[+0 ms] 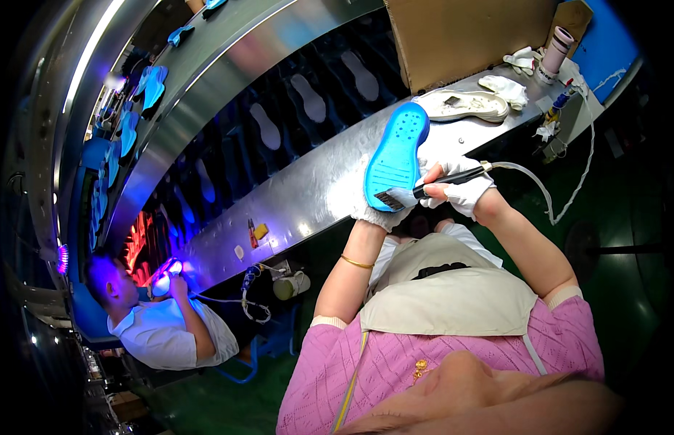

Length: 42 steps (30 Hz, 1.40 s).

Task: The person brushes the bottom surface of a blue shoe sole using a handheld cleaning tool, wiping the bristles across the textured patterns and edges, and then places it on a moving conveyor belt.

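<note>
— Hands? Left hand [377,210] in a white glove clamps the bright blue rubber shoe sole [395,156] from beneath; right hand [460,187] pinches a black-handled brush [424,192] at its heel.

— Handling? Looks light, springy; grip mid-length. It's held above the steel conveyor bench's [308,196] near edge, toe pointing up and away.

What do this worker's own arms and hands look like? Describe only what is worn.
Both hands wear white fabric gloves: left hand, right hand. A thin gold bangle circles the left forearm. Short pink knit sleeves with pale cuffs end near the elbows, leaving the forearms bare.
</note>
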{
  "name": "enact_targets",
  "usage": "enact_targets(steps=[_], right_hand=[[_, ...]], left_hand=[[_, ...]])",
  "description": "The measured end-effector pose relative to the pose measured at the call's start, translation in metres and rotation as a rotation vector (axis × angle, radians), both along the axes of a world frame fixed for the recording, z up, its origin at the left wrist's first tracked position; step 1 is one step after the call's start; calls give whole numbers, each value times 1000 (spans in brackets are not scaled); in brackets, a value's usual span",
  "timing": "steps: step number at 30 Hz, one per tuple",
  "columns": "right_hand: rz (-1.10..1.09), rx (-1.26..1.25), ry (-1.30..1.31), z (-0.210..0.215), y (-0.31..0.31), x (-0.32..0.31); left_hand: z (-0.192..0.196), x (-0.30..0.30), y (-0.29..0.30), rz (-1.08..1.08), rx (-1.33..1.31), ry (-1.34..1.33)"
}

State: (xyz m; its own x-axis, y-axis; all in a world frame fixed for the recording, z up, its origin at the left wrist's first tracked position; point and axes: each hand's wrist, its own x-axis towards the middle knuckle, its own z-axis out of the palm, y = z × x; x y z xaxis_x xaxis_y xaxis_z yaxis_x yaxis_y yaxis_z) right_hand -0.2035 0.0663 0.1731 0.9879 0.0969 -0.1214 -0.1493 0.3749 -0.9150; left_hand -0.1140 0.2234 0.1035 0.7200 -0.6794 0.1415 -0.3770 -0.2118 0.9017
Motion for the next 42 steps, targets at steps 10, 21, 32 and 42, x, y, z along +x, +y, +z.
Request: enact_targets(steps=[10, 21, 32, 42], right_hand=[[-60, -560, -210, 1, -24, 13], [33, 574, 5, 7, 23, -9], [59, 511, 115, 5, 34, -10], [-396, 451, -112, 5, -21, -1]], left_hand=[[38, -17, 1, -17, -450, 662], [5, -5, 1, -55, -709, 997], [21, -10, 4, -120, -947, 1290], [32, -11, 23, -114, -1057, 1491]])
